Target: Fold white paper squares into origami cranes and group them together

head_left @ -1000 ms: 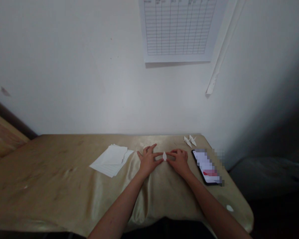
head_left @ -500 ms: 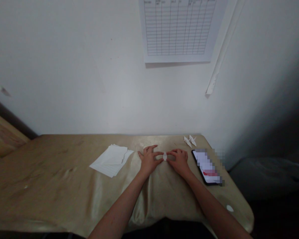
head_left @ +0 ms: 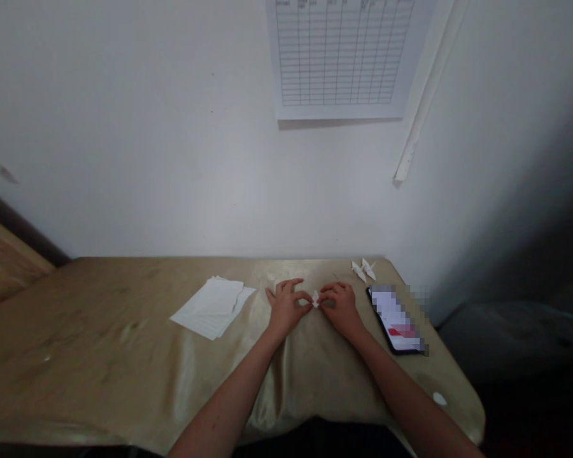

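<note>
A small folded white paper [head_left: 316, 299] is held between both hands, low over the cloth-covered table. My left hand [head_left: 286, 305] pinches its left side with thumb and index finger, the other fingers spread. From the right, my right hand [head_left: 340, 303] pinches the other side, its remaining fingers curled. Fingertips hide part of the small piece. To the left lies a stack of white paper sheets [head_left: 210, 308]. Two folded paper cranes [head_left: 364, 270] sit near the table's back right corner.
A phone [head_left: 395, 321] with a lit, partly pixelated screen lies right of my right hand. A small white scrap [head_left: 440, 399] is near the right edge of the table [head_left: 100, 356]. A printed chart [head_left: 339, 63] hangs on the wall behind.
The fingertips have drawn closer together around the small paper, which now looks narrower and more covered. Both thumbs have shifted slightly. The stack, cranes and phone stay in place.
</note>
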`<control>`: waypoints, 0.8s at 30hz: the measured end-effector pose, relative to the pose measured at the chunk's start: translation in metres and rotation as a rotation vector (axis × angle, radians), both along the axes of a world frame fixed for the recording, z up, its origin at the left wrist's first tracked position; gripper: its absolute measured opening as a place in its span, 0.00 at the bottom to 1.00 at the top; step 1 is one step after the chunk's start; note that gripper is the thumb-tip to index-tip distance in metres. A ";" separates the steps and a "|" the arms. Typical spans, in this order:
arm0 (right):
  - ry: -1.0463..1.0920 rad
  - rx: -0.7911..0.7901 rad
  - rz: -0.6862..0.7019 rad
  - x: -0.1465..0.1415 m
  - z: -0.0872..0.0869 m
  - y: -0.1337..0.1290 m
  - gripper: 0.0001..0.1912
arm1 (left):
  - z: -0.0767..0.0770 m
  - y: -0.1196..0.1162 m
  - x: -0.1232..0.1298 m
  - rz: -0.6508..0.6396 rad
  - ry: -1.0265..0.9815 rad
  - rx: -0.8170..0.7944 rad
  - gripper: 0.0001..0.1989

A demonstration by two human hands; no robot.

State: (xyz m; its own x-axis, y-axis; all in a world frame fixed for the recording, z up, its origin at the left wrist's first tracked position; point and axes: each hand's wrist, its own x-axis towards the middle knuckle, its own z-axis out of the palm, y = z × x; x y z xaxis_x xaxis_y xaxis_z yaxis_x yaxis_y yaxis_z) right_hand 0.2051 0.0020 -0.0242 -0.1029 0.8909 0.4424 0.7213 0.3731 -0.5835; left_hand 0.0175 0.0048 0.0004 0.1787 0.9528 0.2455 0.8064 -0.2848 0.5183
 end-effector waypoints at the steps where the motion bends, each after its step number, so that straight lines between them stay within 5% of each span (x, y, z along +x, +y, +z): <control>1: 0.000 0.021 0.026 0.001 0.001 0.000 0.10 | 0.000 0.000 0.000 -0.002 0.004 0.003 0.06; 11: -0.172 0.093 0.194 0.007 0.011 -0.008 0.11 | 0.007 -0.006 -0.002 -0.093 0.125 0.120 0.05; 24: -0.398 0.180 0.185 0.001 0.015 -0.012 0.10 | 0.011 -0.006 -0.002 -0.113 0.165 0.109 0.05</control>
